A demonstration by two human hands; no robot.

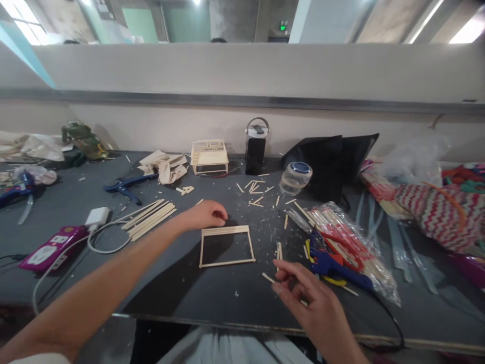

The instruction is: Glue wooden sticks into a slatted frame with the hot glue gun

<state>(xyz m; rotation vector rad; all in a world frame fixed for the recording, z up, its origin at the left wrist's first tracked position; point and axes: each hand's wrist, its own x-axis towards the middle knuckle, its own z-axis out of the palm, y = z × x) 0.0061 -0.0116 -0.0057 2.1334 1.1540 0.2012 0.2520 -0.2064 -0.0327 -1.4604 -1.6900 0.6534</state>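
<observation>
A small rectangular frame of thin wooden sticks (227,263) lies flat on the dark table, with several sticks side by side along its far edge. My left hand (204,214) is just behind the frame's far left corner, its fingers loosely bent with a gap before the thumb and nothing visible between them. To the right of the frame, my right hand (308,298) pinches a short wooden stick (268,277) between thumb and fingertips. Other short sticks (279,250) lie just beyond those fingertips.
A blue glue gun (341,268) and plastic-wrapped sticks (352,237) lie right. Long sticks (151,220), a white cable (91,247) and a purple power strip (53,247) are left. Behind stand a stick model (209,157), a black phone (255,155) and a jar (295,178).
</observation>
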